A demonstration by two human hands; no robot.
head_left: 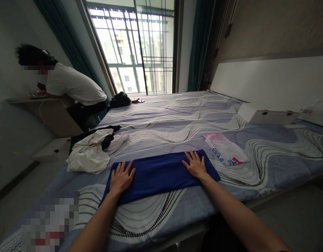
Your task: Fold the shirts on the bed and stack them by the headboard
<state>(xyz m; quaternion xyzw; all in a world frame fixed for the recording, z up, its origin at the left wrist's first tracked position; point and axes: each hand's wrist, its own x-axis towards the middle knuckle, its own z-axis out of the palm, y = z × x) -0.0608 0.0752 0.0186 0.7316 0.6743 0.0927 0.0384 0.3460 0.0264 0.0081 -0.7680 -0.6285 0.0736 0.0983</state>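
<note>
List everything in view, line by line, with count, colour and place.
Bed: one, grey-violet patterned sheet, centre
Folded cloth: one, blue, near edge of bed
White crumpled cloth: one heap, off-white, left on bed, with black fabric by it
Printed item: one, pink and white, right of blue cloth
Long box: one, white, by headboard
Headboard: one, white, right
Dark bundle: one, black, bed's far left
Window: one, dark-framed, back
Curtains: two, teal, flanking window
Person: one, white top, left, bent over desk
Desk: one, brownish, left
Floor box: one, whitish, left
Pixelated patch: one, bottom left, contents unclear
Left hand: one, bare, on blue cloth
Right hand: one, bare, on blue cloth
</note>
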